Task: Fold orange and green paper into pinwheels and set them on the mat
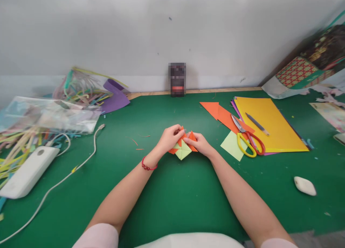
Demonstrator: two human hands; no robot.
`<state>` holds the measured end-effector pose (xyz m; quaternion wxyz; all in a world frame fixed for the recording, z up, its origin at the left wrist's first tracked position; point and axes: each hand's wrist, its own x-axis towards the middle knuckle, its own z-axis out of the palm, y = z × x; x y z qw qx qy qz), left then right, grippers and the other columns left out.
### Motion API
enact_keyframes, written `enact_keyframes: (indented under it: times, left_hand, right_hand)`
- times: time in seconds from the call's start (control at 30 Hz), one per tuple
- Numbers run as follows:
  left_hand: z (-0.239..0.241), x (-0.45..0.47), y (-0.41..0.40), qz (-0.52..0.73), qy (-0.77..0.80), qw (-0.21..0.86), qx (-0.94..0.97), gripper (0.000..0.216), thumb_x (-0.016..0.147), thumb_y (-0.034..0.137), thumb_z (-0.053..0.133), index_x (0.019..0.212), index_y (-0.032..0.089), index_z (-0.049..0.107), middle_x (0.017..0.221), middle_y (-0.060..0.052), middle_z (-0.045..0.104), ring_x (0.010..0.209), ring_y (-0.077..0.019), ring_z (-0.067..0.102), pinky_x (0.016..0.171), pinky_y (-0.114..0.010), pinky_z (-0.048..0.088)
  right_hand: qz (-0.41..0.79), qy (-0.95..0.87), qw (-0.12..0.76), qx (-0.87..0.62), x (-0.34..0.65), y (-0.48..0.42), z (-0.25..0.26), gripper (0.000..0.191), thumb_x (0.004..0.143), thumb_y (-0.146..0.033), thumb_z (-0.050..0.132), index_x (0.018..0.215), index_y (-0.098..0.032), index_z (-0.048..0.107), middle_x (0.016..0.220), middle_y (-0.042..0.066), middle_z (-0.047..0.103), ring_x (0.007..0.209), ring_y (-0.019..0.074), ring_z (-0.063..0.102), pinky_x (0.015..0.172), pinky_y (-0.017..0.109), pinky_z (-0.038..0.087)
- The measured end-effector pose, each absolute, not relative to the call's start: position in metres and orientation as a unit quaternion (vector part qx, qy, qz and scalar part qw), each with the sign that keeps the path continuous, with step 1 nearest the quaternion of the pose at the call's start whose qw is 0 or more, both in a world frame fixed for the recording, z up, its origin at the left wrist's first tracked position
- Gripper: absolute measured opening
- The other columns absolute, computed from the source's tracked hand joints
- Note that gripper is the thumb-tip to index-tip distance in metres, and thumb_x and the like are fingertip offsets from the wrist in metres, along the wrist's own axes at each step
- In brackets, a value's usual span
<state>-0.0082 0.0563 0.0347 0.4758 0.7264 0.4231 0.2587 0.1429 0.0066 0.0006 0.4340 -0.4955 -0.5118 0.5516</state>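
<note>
A small folded paper piece, orange outside and pale green inside, sits at the middle of the green table mat. My left hand, with a red bead bracelet at the wrist, pinches its upper left orange flap. From the right, my right hand grips the orange corner with thumb and fingers closed. Both hands hold the piece just above the mat.
Right of my hands lie a pale green square, yellow-and-red scissors, orange paper, a yellow sheet with a pencil, and a white eraser. At left: a white power bank with cable, paper strips, a plastic bag.
</note>
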Motion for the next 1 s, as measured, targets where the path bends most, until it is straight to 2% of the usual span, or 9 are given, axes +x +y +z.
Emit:
enact_keyframes:
  times: [0.23, 0.53, 0.7, 0.83, 1.0]
  left_hand:
    - [0.041, -0.017, 0.062, 0.179, 0.353, 0.552, 0.734, 0.029, 0.075, 0.041, 0.056, 0.063, 0.017, 0.043, 0.061, 0.005, 0.039, 0.058, -0.0089, 0.035, 0.053, -0.022, 0.029]
    - [0.046, -0.021, 0.062, 0.139, 0.353, 0.548, 0.745, 0.04, 0.075, 0.049, 0.056, 0.057, 0.017, 0.04, 0.056, 0.005, 0.033, 0.054, -0.008, 0.027, 0.05, -0.022, 0.022]
    - [0.045, -0.02, 0.059, 0.159, 0.346, 0.553, 0.741, 0.04, 0.076, 0.049, 0.054, 0.056, 0.018, 0.039, 0.056, 0.006, 0.032, 0.054, -0.008, 0.028, 0.05, -0.022, 0.022]
    - [0.046, -0.018, 0.058, 0.166, 0.355, 0.538, 0.746, 0.037, 0.076, 0.046, 0.052, 0.056, 0.017, 0.04, 0.055, 0.006, 0.032, 0.053, -0.008, 0.028, 0.05, -0.022, 0.023]
    - [0.044, -0.017, 0.061, 0.165, 0.35, 0.545, 0.744, 0.042, 0.082, 0.051, 0.04, 0.058, 0.017, 0.045, 0.055, 0.004, 0.038, 0.053, -0.0091, 0.031, 0.051, -0.023, 0.026]
  right_hand:
    - [0.58, -0.516, 0.407, -0.481, 0.143, 0.004, 0.001, 0.037, 0.065, -0.052, 0.069, 0.069, -0.016, 0.062, 0.067, 0.0, 0.058, 0.062, 0.0128, 0.05, 0.063, 0.028, 0.041]
    - [0.576, -0.526, 0.395, -0.485, 0.144, 0.004, 0.002, 0.038, 0.062, -0.051, 0.072, 0.061, -0.016, 0.055, 0.057, -0.004, 0.048, 0.056, 0.0094, 0.041, 0.057, 0.026, 0.035]
    - [0.574, -0.53, 0.39, -0.488, 0.144, 0.003, 0.002, 0.041, 0.062, -0.053, 0.071, 0.059, -0.016, 0.053, 0.056, -0.005, 0.045, 0.055, 0.0088, 0.039, 0.055, 0.025, 0.033]
    - [0.58, -0.521, 0.398, -0.483, 0.144, 0.003, 0.001, 0.04, 0.063, -0.054, 0.071, 0.061, -0.017, 0.055, 0.058, -0.004, 0.048, 0.056, 0.0099, 0.042, 0.057, 0.026, 0.036]
    - [0.576, -0.54, 0.409, -0.457, 0.145, 0.005, 0.001, 0.039, 0.067, -0.05, 0.07, 0.056, -0.018, 0.052, 0.056, -0.004, 0.048, 0.055, 0.0096, 0.042, 0.057, 0.026, 0.036]
